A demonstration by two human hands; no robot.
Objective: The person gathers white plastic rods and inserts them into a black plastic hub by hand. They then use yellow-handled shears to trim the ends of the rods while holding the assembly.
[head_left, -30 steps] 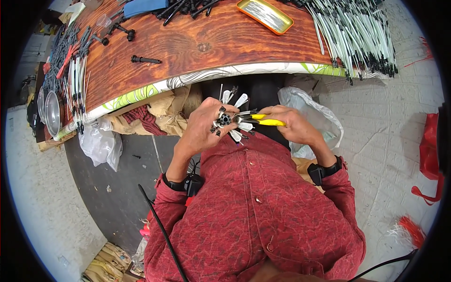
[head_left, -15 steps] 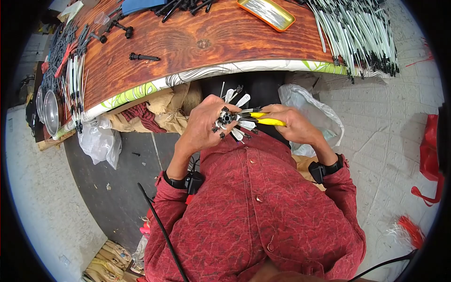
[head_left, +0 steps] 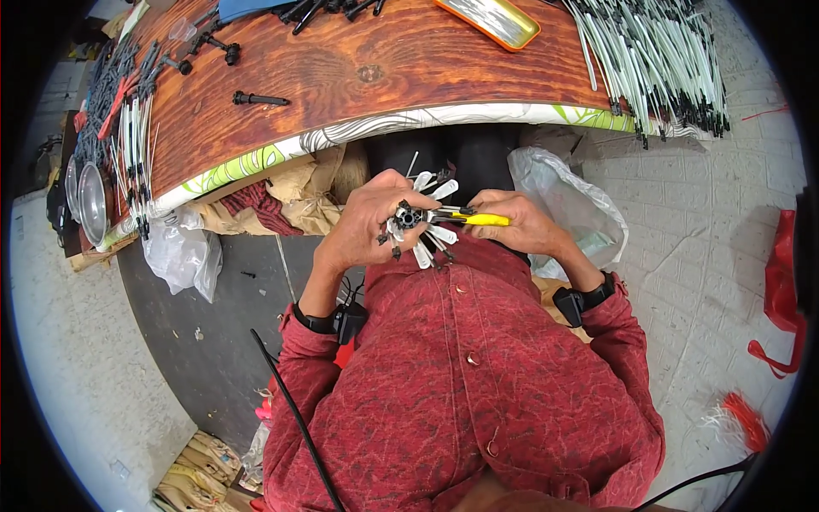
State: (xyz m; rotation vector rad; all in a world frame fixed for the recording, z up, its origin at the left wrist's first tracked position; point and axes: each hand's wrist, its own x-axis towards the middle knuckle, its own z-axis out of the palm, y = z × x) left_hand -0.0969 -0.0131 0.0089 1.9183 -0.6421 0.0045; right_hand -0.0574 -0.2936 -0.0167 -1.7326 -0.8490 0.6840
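Closed around a round black hub [head_left: 409, 215] is my left hand [head_left: 365, 220]. Short white flat pieces [head_left: 442, 235] and black tips fan out from the hub, like part of an umbrella frame. My right hand [head_left: 522, 220] grips yellow-handled pliers [head_left: 487, 219], with the jaws reaching in among the pieces beside the hub. What exactly the jaws touch is too small to make out. Both hands are in front of my body, just short of the table edge.
On the wooden table [head_left: 333, 72] lie a black rod-like part [head_left: 260, 99], an orange-rimmed tin [head_left: 512, 36] of thin pins and a large bundle of white rods [head_left: 653, 64]. More rods [head_left: 136, 145] lie at left. Plastic bags [head_left: 183, 256] hang below the edge.
The pliers' yellow handles have come closer together in my right hand, which has moved slightly left. The hub has turned or tilted a little in my left hand.
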